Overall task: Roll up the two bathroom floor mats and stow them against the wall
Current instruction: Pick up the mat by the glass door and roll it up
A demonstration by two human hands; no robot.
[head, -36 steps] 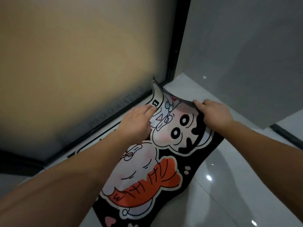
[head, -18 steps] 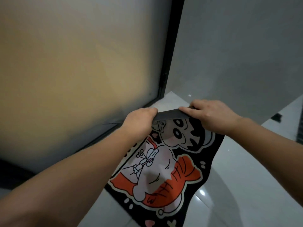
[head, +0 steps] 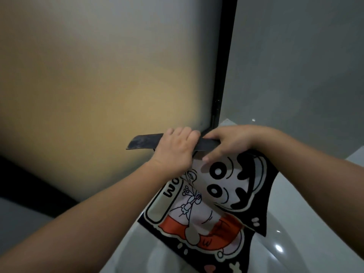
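Lifted higher than a second ago, when it lay on the glossy white tiled floor (head: 315, 223), the black cartoon-printed floor mat (head: 220, 196) now hangs off the floor from both hands, its top edge folded over toward the person. Nearest the camera, its lower part sags in soft creases, showing an orange-and-white figure and small cream dots and hearts on black. Higher up is a big white cartoon face with round black eyes and thick brows. The left hand (head: 174, 149) has its fingers curled over the folded dark grey underside strip, which sticks out to its left. The right hand (head: 230, 142) pinches the same fold, fingers (head: 211, 154) pressed down across the print. Behind stands a frosted glass door (head: 98, 85) in a black frame (head: 222, 75).
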